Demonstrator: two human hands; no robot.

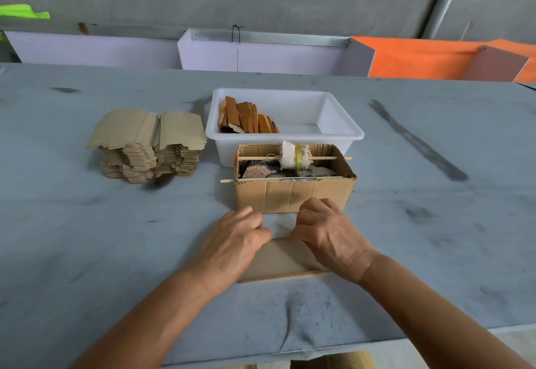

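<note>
Fingers of the left hand (232,241) and right hand (327,232) curl, gripping the far edge of a flat cardboard sheet (285,258) on the surface (116,238). Just behind it, a cardboard box (290,194) holds a tape roll (293,155). Beyond, a white tub (333,107) holds folded brown pieces (249,119).

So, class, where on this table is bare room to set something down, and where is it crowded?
Free: the table right of the white tub and cardboard box; the near-left, between the stack of blanks and the left hand. Crowded: centre, where tub, box, card sheet and right hand sit close.
</note>
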